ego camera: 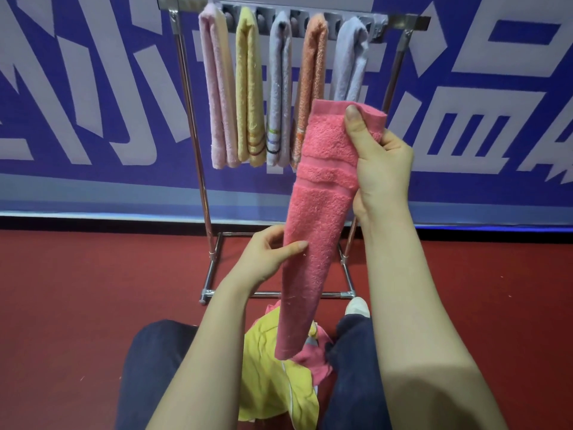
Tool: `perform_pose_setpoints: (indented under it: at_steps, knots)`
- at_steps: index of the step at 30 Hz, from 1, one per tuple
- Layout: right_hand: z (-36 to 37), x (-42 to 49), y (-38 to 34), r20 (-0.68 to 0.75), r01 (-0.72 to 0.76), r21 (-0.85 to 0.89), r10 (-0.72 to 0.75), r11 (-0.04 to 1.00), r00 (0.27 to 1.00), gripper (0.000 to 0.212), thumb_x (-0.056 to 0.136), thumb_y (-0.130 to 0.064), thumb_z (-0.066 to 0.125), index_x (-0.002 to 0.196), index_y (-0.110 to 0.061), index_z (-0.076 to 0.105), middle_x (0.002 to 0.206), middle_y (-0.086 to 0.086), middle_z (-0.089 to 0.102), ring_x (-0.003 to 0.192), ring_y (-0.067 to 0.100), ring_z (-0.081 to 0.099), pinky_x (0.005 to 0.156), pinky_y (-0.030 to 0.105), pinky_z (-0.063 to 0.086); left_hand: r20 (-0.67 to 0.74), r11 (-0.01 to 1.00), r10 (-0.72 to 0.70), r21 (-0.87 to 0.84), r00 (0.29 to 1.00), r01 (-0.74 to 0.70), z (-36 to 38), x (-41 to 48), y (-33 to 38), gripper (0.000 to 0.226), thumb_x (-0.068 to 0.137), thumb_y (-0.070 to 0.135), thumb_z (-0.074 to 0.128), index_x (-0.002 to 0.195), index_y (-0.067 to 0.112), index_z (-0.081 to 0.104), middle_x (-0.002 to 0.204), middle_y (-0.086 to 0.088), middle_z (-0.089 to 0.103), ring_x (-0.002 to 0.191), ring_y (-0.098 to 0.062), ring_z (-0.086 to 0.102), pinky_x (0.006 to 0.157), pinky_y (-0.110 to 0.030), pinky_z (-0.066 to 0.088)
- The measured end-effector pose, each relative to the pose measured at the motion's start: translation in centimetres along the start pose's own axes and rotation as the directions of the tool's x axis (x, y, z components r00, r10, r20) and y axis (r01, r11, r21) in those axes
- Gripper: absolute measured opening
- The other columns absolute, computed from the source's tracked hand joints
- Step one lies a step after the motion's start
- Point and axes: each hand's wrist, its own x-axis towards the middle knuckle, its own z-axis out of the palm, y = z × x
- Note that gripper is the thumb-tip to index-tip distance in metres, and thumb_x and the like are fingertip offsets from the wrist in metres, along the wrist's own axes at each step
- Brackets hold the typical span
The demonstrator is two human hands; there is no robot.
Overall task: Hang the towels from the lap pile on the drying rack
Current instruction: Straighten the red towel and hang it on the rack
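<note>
- Head view: a coral-pink terry towel folded into a long narrow strip (316, 231) is held up in the air, near the person and in front of the rack. It tilts slightly, with its top end to the right and far and its bottom end nearer and to the left.
- The right-hand grip (381, 169) grasps the top end of the coral-pink towel, thumb laid across the front and fingers wrapped behind.
- The left-hand grip (269, 252) pinches the towel's left edge about halfway down, with the thumb on the front face and the fingers hidden behind the cloth.
- The towel's lower end hangs over the lap pile (273, 383), a crumpled heap of yellow and pink cloth lying between the person's dark navy trouser legs (148, 367). Whether the end touches the pile cannot be told.
- A chrome tube drying rack (192, 119) stands on the red floor (77, 290) just beyond the knees.
- Five folded towels hang side by side from its top rail. From left to right they are a pale pink towel (217, 97), a yellow towel (249, 88), a grey towel with coloured end stripes (279, 88), an orange towel (311, 72) and a lavender towel (350, 63).
- The held towel's top end overlaps the bottom of the lavender towel in view.
- A white shoe (358, 305) shows beside the rack's near right foot.
- A blue wall banner with large white shapes (93, 88) runs behind the rack.
</note>
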Motion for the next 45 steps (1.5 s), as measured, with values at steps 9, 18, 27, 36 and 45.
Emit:
perform_pose_setpoints:
  at_steps: [9,18,27,36,45]
  knots:
    - [-1.6,3.0,2.0,-0.199,-0.008,-0.066,-0.006,0.998,0.980,0.029,0.078,-0.027,0.078,0.063,-0.015,0.055,0.075,0.011,0.051,0.072,0.022,0.049,0.064,0.037,0.046,-0.024,0.986,-0.091,-0.141,0.996,0.087,0.3,-0.1,0.2,0.008,0.092,0.006,0.059,0.090,0.010,0.066,0.080,0.003,0.070,0.071,-0.004,0.064,0.067,-0.017,0.050]
    - [-4.4,2.4,7.9,-0.250,-0.490,-0.408,0.422,0.770,0.872,0.034,0.089,-0.048,0.060,0.090,-0.014,0.056,0.074,0.003,0.059,0.064,0.017,0.057,0.057,0.031,0.046,-0.088,0.939,-0.223,-0.287,0.971,0.190,-0.6,-0.2,3.9,0.022,0.089,0.020,0.066,0.089,-0.002,0.070,0.080,-0.011,0.071,0.068,-0.016,0.064,0.066,-0.024,0.050]
    - [-6.9,-1.5,9.8,-0.146,-0.561,-0.599,0.611,0.571,0.778,0.069,0.095,-0.062,0.033,0.076,-0.004,0.063,0.072,0.012,0.068,0.067,0.024,0.066,0.073,0.039,0.057,-0.026,0.769,-0.439,-0.527,0.898,0.361,-1.0,0.6,4.1,0.020,0.097,0.017,0.054,0.080,0.008,0.062,0.054,0.002,0.060,0.044,-0.008,0.056,0.048,-0.019,0.049]
    - [-8.0,-3.1,9.1,0.340,-0.385,-0.516,0.595,0.766,0.728,0.031,0.089,-0.040,0.059,0.093,-0.013,0.073,0.087,0.002,0.072,0.080,0.014,0.065,0.084,0.032,0.047,-0.050,0.570,-0.461,-0.782,0.886,0.252,-1.4,0.8,3.6,0.021,0.100,0.003,0.042,0.089,-0.005,0.058,0.061,-0.009,0.066,0.050,-0.014,0.066,0.055,-0.026,0.058]
    - [-5.7,-2.5,7.7,0.426,-0.396,-0.242,0.464,0.886,0.777,0.028,0.095,-0.004,0.049,0.120,-0.001,0.062,0.104,0.010,0.068,0.094,0.018,0.062,0.086,0.032,0.048,-0.058,0.689,-0.527,-0.613,0.848,0.386,-2.1,-0.4,2.2,0.053,0.093,0.053,0.042,0.115,0.007,0.056,0.082,-0.005,0.063,0.067,-0.019,0.057,0.072,-0.032,0.042]
